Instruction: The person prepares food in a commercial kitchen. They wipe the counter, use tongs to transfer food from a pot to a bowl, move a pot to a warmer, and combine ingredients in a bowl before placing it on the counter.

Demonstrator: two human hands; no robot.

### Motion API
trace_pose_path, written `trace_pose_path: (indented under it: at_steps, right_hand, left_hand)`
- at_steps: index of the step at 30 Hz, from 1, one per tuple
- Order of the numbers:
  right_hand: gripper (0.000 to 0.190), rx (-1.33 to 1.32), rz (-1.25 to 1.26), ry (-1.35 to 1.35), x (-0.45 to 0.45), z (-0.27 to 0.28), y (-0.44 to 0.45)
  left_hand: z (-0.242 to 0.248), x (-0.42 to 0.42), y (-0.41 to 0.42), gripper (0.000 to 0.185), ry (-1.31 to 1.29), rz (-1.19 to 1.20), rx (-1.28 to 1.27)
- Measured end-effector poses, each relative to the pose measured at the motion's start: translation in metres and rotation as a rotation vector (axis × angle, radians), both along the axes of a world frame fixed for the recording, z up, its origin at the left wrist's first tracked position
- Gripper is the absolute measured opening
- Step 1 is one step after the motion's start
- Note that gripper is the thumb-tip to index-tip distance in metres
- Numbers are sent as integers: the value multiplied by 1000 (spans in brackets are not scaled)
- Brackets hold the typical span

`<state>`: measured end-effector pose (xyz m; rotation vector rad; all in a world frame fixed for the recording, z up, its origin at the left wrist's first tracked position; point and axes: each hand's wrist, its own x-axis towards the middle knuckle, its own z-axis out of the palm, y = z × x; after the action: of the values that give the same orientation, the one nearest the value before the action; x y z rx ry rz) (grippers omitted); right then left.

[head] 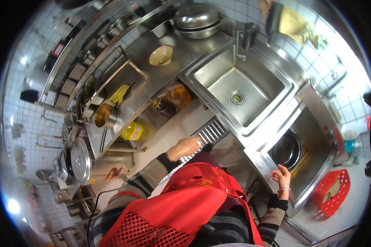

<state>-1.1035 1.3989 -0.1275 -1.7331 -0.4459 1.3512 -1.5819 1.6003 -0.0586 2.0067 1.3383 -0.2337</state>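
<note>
Before me hangs my left hand [185, 148], over the floor drain grate [211, 131]; its fingers are curled and I cannot tell whether anything is in them. My right hand [281, 177] is over the near rim of the right-hand steel basin [317, 166], fingers loosely apart, holding nothing. Beyond its fingertips a dark round pan [286, 149] rests inside that basin. The steel sink [222, 85] holds green scraps at its drain [237, 98]. A bowl [161, 55] stands on the steel counter [179, 51].
A lidded steel pot [80, 160] stands at left, below a metal pan [106, 115] on the counter's end. A yellow oil bottle [132, 131] sits on the lower shelf. The faucet [239, 46] rises behind the sink. A red perforated basket [332, 193] lies at right.
</note>
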Motion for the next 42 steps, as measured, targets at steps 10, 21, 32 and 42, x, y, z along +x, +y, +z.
trace_pose_path:
  at_steps: [10,21,32,42]
  right_hand:
    - [31,588,142,-323,-77,204,186]
    - [37,1544,140,-1040,-252,553,250]
    - [31,1305,42,-1090,-245,552,274]
    - [39,1070,301,-1063,-310,449,346]
  left_hand:
    - [-35,-133,25,31,-173,156,74]
    - [8,-174,101,27,-224,213,188]
    - [-47,-238,84,24,-248,213,272]
    - [-50,-296,38,27,-132,388,280]
